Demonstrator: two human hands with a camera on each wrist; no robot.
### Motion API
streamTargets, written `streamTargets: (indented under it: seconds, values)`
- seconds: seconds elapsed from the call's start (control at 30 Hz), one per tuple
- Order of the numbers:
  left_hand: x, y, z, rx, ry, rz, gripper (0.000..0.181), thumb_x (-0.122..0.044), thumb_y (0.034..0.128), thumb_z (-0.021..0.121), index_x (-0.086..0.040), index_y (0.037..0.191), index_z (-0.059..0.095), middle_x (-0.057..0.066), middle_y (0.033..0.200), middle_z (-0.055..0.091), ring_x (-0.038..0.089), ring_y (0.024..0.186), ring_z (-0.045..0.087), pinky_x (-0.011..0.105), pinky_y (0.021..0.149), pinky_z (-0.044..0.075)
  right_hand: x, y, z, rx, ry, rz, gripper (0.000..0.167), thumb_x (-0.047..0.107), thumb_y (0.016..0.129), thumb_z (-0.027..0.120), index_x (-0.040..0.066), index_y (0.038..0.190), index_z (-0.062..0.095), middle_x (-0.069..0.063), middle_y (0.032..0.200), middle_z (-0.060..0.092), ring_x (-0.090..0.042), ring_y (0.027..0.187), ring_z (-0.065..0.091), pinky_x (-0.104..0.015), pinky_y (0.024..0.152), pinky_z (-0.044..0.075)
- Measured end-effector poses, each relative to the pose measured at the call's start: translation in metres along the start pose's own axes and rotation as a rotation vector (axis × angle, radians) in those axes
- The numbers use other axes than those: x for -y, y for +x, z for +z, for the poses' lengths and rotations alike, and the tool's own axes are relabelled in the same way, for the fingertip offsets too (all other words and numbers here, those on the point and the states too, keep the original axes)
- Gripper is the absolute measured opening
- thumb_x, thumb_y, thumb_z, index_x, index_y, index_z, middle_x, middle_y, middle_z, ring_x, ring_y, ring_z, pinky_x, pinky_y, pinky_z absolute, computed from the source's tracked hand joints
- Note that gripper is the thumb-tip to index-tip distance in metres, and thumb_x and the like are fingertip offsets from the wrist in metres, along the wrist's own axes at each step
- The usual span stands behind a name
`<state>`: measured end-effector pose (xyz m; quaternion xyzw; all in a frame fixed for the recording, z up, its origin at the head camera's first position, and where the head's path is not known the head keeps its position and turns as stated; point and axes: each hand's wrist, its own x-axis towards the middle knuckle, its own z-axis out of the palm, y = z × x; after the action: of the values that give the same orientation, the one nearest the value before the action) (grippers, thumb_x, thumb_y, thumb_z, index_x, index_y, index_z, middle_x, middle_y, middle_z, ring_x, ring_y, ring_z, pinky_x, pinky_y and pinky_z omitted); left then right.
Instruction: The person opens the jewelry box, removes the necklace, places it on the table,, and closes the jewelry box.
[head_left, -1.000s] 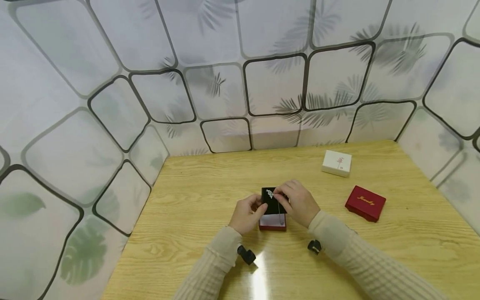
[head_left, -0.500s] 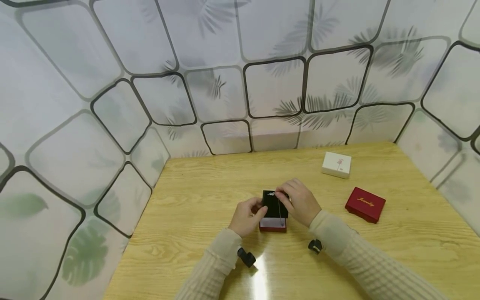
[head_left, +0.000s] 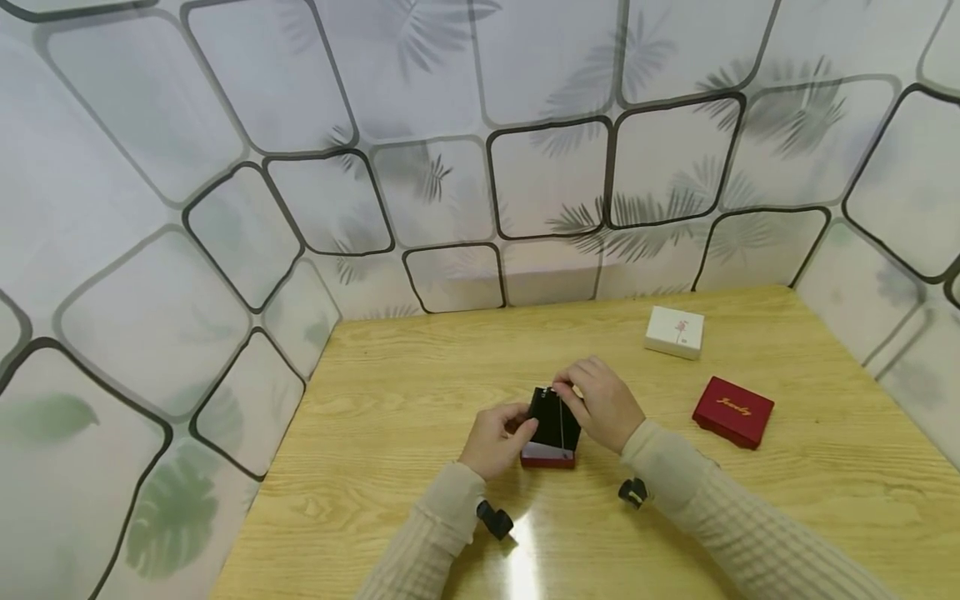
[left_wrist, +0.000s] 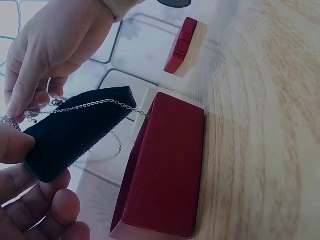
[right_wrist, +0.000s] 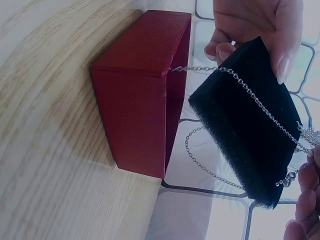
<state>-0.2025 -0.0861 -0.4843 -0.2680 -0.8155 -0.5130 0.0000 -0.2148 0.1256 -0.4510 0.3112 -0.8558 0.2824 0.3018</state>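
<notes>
We reckon this silver necklace [right_wrist: 270, 116] is light, limp and easily tangled, best pinched near its pendant [right_wrist: 310, 136]; it gleams, fine-linked, across the tilted black pad [right_wrist: 245, 115], left hand [head_left: 495, 437] gripping that pad just over the open red box [head_left: 549, 461], right hand [head_left: 602, 405] pinching the chain beside the pendant

Counter [head_left: 390, 383], one: yellowish wood, marked grain, glossy; a bright streak of reflected light lies on my side of the open red box. Directly on it I list:

Open red box [head_left: 547, 461], one: rectangular, mouth upward, pale inside as I see it from above.

Red case [head_left: 732, 412], one: gold "Jewelry" lettering on top, set askew, well apart to the right of the open red box; lid or whole box, I cannot tell.

White carton [head_left: 674, 332], one: reddish floral print, to the right of and beyond the open red box.
</notes>
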Motion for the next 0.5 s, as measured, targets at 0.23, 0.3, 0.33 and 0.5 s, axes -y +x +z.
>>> streamTargets:
  seconds: [0.23,0.3,0.33,0.5]
  values:
    - [-0.015,-0.001,-0.002,-0.002,0.014,0.032,0.021,-0.006,0.0965,0.057,0.001,0.113,0.068,0.011,0.090,0.070,0.016,0.076,0.063,0.027,0.067,0.054,0.000,0.002,-0.002,-0.011,-0.006,-0.002,0.005,0.009,0.088,0.069,0.012,0.087,0.064,0.002,0.083,0.062,-0.015,0.079,0.054,-0.031,0.066,0.048]
    - [-0.024,-0.003,-0.005,0.009,0.008,0.039,0.021,-0.003,0.0962,0.056,0.004,0.113,0.067,0.015,0.090,0.069,0.021,0.076,0.063,0.028,0.067,0.054,0.000,0.002,-0.003,-0.009,-0.005,-0.001,0.006,0.009,0.088,0.069,0.012,0.088,0.064,0.002,0.084,0.062,-0.015,0.079,0.053,-0.031,0.066,0.048]
    - [-0.030,-0.003,-0.007,0.016,0.003,0.040,0.022,-0.002,0.0961,0.055,0.005,0.114,0.066,0.016,0.091,0.069,0.023,0.077,0.063,0.029,0.067,0.055,0.000,0.002,-0.003,-0.008,-0.005,0.001,0.006,0.008,0.088,0.069,0.012,0.088,0.064,0.002,0.084,0.062,-0.014,0.079,0.053,-0.031,0.066,0.048]
    - [-0.044,-0.005,-0.012,0.039,0.013,0.030,0.024,-0.003,0.0968,0.054,0.006,0.116,0.064,0.017,0.092,0.069,0.024,0.078,0.063,0.029,0.069,0.054,-0.001,0.003,-0.004,-0.008,-0.006,0.006,0.005,0.008,0.089,0.069,0.011,0.089,0.064,0.002,0.084,0.062,-0.014,0.078,0.053,-0.031,0.065,0.048]
